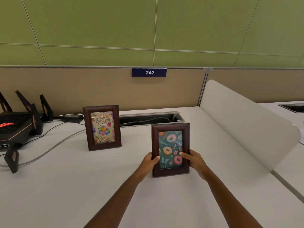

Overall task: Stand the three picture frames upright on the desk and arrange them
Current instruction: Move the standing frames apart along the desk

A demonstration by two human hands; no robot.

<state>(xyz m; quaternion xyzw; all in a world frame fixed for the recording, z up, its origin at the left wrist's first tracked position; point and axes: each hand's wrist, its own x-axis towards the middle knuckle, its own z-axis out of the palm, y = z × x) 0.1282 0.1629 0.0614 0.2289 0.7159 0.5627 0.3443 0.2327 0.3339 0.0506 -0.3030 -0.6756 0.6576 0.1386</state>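
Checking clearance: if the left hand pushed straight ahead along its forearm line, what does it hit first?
The left hand is already gripping the doughnut frame, so that comes first. Beyond it lies the cable tray slot, then the partition; depth there is unclear.

Green panelled wall (pixel 98 27) above a beige partition (pixel 82 86) numbered 247, white surface (pixel 65 186) bounded by a white divider (pixel 246 122).

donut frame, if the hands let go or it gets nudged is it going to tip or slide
The donut frame looks rigid, with thick dark wood moulding, so it should not flex. It is tall on a narrow base, so a nudge near the top would probably tip it. The desk looks smooth, so a low push may slide it. Both hands, left and right, grip its lower sides.
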